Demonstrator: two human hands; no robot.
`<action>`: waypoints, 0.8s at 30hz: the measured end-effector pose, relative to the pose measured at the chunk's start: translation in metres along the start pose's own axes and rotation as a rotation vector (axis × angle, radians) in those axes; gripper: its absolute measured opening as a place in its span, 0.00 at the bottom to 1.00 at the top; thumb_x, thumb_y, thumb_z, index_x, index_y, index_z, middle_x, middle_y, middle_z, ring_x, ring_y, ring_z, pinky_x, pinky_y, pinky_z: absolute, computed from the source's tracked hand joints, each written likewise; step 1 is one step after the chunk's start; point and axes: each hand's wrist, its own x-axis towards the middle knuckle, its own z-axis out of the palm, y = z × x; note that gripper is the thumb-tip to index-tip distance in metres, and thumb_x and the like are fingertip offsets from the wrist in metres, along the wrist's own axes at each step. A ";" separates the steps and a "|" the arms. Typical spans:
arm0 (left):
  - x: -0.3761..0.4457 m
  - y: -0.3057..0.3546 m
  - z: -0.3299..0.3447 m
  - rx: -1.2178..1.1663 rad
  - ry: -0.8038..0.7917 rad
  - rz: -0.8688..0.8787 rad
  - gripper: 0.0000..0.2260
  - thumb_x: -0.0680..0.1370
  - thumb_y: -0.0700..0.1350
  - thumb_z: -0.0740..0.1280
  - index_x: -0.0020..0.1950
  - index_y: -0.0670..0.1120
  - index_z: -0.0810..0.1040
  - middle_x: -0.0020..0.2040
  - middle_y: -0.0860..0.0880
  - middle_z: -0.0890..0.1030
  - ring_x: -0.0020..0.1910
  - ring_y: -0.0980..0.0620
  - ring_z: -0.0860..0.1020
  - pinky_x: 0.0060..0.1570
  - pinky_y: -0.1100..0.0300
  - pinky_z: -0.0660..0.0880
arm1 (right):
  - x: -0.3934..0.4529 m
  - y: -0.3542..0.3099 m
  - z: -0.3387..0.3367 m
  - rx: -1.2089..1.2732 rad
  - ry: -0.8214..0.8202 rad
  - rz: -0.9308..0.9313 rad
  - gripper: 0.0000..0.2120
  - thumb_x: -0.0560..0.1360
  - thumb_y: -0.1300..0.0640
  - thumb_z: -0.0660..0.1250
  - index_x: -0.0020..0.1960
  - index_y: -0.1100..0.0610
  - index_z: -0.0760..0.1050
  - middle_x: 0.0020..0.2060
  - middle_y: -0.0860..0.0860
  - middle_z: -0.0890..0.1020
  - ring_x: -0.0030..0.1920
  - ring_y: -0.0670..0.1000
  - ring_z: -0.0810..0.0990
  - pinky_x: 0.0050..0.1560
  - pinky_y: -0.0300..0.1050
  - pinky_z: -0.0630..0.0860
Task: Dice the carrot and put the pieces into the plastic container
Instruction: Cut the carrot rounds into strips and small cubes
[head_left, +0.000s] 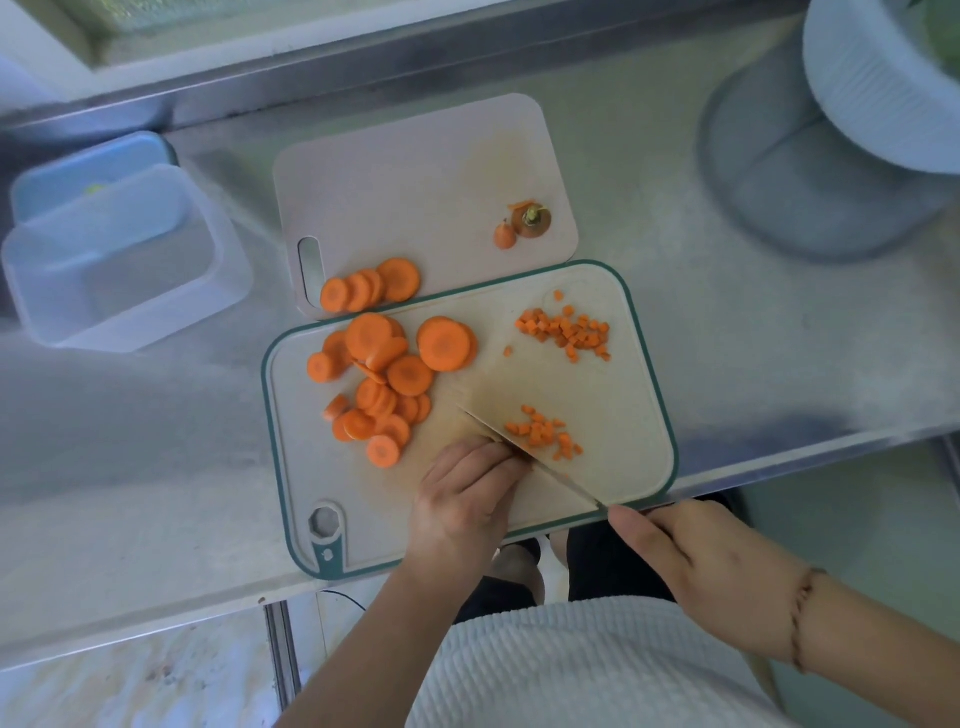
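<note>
Her right hand gripped the knife while curled left fingertips pinned firm, roll-prone carrot slices, best held flat-side down.

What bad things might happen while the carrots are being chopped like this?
1. The left hand has its fingertips right against the knife blade, so a slip might nick them.
2. The green-edged cutting board hangs over the counter's front edge and might tip or slide.
3. Diced carrot pieces sit near that edge, far from the plastic container, so some might spill.
</note>
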 end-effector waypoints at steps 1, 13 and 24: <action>0.000 0.000 0.000 0.004 -0.002 0.000 0.14 0.84 0.41 0.63 0.46 0.39 0.87 0.48 0.46 0.86 0.50 0.48 0.81 0.55 0.57 0.78 | 0.004 -0.002 0.000 0.005 -0.011 0.001 0.28 0.73 0.33 0.48 0.28 0.55 0.59 0.22 0.48 0.62 0.26 0.46 0.62 0.31 0.39 0.65; -0.008 0.008 -0.015 -0.034 0.079 -0.197 0.15 0.81 0.47 0.69 0.41 0.38 0.84 0.46 0.47 0.83 0.46 0.55 0.80 0.48 0.67 0.76 | -0.002 -0.012 -0.010 0.100 -0.009 -0.071 0.24 0.76 0.40 0.51 0.24 0.41 0.72 0.19 0.43 0.67 0.24 0.43 0.68 0.33 0.32 0.66; -0.004 0.014 -0.026 -0.134 0.201 -0.501 0.10 0.79 0.43 0.63 0.42 0.38 0.78 0.44 0.55 0.77 0.46 0.65 0.74 0.47 0.73 0.68 | 0.016 0.012 -0.025 -0.013 -0.146 0.008 0.27 0.71 0.31 0.51 0.29 0.54 0.59 0.22 0.46 0.61 0.24 0.46 0.60 0.28 0.39 0.60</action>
